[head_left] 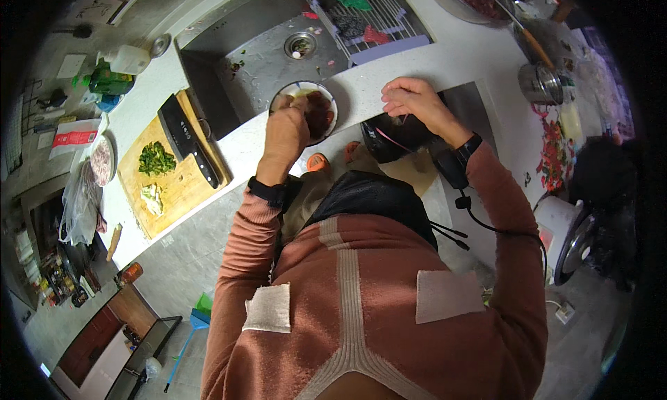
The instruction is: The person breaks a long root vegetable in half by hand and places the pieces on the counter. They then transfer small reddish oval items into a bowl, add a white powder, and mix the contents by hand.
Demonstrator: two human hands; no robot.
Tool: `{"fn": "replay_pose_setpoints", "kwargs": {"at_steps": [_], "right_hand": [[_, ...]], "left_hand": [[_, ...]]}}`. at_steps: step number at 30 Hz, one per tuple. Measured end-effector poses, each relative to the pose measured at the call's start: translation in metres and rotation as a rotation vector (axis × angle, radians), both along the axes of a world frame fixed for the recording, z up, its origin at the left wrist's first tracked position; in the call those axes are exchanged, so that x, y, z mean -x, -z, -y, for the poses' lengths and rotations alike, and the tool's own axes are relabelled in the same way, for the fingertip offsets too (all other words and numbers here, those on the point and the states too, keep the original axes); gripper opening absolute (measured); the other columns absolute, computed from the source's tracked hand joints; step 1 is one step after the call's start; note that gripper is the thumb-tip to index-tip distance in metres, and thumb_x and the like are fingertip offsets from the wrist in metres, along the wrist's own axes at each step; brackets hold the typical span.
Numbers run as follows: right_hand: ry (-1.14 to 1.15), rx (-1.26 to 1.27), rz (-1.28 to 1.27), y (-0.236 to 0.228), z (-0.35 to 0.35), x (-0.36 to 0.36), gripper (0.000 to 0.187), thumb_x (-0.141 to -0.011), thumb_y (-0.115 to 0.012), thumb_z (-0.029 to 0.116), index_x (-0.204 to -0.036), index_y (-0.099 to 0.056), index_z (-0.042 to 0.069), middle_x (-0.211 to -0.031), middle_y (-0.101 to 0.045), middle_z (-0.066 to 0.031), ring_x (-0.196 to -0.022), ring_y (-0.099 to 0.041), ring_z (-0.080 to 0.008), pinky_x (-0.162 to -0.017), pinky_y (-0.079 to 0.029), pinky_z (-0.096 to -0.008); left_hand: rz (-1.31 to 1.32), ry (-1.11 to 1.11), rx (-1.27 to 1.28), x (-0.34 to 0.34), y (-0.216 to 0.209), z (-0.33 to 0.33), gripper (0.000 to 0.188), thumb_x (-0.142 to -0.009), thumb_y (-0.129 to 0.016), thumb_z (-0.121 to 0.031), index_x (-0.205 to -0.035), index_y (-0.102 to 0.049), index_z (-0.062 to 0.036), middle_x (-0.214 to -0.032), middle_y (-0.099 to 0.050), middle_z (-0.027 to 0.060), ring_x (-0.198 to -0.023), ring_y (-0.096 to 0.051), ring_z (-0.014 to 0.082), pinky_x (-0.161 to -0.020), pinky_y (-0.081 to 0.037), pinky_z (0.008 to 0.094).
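My left hand [286,132] dips into a white, dark-rimmed bowl [335,110] at the counter's front edge by the sink. Its fingers are bent together among dark red meat pieces [319,115]; the fingertips and anything pinched there are hard to make out. To the right, my right hand [417,105] hovers at the counter edge with nothing visible in it, its fingers loosely stretched and slightly apart. Below that hand hangs a black bag [388,142], partly hidden.
A wooden cutting board [132,171] at left carries a black-handled cleaver [184,139], chopped greens [156,159] and pale chopped bits [151,200]. Behind the bowl lies the steel sink [264,56] with a drying rack [389,53]. A large pan [479,1] stands far right, a glass jar [540,85] nearer.
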State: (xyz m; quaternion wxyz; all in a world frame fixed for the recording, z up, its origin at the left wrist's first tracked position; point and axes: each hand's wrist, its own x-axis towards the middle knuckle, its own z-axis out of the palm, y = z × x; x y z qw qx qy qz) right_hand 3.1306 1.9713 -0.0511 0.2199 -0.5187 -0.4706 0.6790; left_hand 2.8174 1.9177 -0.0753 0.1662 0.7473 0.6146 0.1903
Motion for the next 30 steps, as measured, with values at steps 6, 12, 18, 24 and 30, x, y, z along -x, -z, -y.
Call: {"fn": "replay_pose_setpoints", "kwargs": {"at_steps": [6, 12, 18, 24, 30], "right_hand": [[0.067, 0.027, 0.025, -0.001, 0.012, -0.004, 0.027, -0.103, -0.06, 0.021, -0.116, -0.066, -0.002, -0.109, -0.07, -0.0131, -0.095, -0.072, -0.0208, -0.084, -0.06, -0.0309], [0.1, 0.05, 0.05, 0.001, 0.023, -0.011, 0.027, -0.102, -0.061, 0.021, -0.116, -0.066, -0.002, -0.108, -0.07, -0.0146, -0.093, -0.073, -0.0219, -0.084, -0.061, -0.0318], [0.08, 0.06, 0.024, 0.008, 0.023, -0.002, 0.026, -0.101, -0.061, 0.02, -0.114, -0.067, -0.002, -0.105, -0.07, -0.0129, -0.091, -0.073, -0.0216, -0.081, -0.061, -0.0318], [-0.029, 0.08, 0.031, 0.01, 0.024, 0.019, 0.024, -0.104, -0.056, 0.018, -0.115, -0.066, -0.001, -0.107, -0.07, -0.0118, -0.092, -0.073, -0.0216, -0.083, -0.061, -0.0312], [-0.075, 0.057, 0.038, 0.008, 0.025, 0.026, 0.026, -0.102, -0.06, 0.019, -0.114, -0.066, -0.003, -0.104, -0.068, -0.0125, -0.088, -0.072, -0.0192, -0.077, -0.061, -0.0289]], "left_hand": [[-0.058, 0.169, 0.148, -0.005, 0.003, -0.007, 0.05, -0.08, -0.074, -0.008, -0.129, -0.065, -0.0097, -0.133, -0.065, 0.0133, -0.112, -0.065, 0.0406, -0.099, -0.053, 0.0433], [0.351, 0.1, 0.158, 0.036, -0.018, -0.004, 0.046, -0.079, -0.073, -0.002, -0.125, -0.068, -0.0038, -0.13, -0.064, 0.0206, -0.114, -0.065, 0.0402, -0.101, -0.052, 0.0401], [0.288, 0.112, 0.025, 0.014, -0.008, -0.003, 0.055, -0.078, -0.08, -0.014, -0.13, -0.066, -0.0069, -0.128, -0.062, 0.02, -0.122, -0.058, 0.0403, -0.104, -0.05, 0.0438], [-0.106, 0.144, 0.031, -0.011, 0.039, -0.01, 0.042, -0.087, -0.073, -0.028, -0.125, -0.061, -0.0172, -0.13, -0.054, 0.0224, -0.114, -0.061, 0.0434, -0.092, -0.054, 0.0493], [-0.157, 0.082, 0.086, -0.014, 0.046, -0.022, 0.031, -0.103, -0.053, -0.037, -0.113, -0.063, -0.0096, -0.1, -0.067, 0.0265, -0.081, -0.072, 0.0429, -0.07, -0.058, 0.0516]]}}
